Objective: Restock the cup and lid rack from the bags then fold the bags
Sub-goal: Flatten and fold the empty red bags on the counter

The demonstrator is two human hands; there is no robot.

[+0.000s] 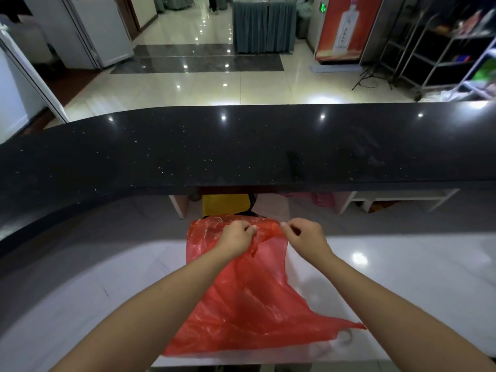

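Note:
A thin red plastic bag (249, 302) lies spread on the pale lower counter (402, 277), its far edge reaching the counter's back and one corner trailing to the right. My left hand (237, 236) pinches the bag's far edge near the middle. My right hand (304, 236) pinches the same edge at its right corner. Both hands lift that edge slightly, and the film creases between them. No cups, lids or rack are in view.
A long black speckled upper counter (241, 149) runs across just beyond the bag. Under it sit a yellow object (225, 205) and pink bags (322, 200). Beyond lie a glossy tiled floor, metal shelving (434, 49) at right and a red poster stand (346, 28).

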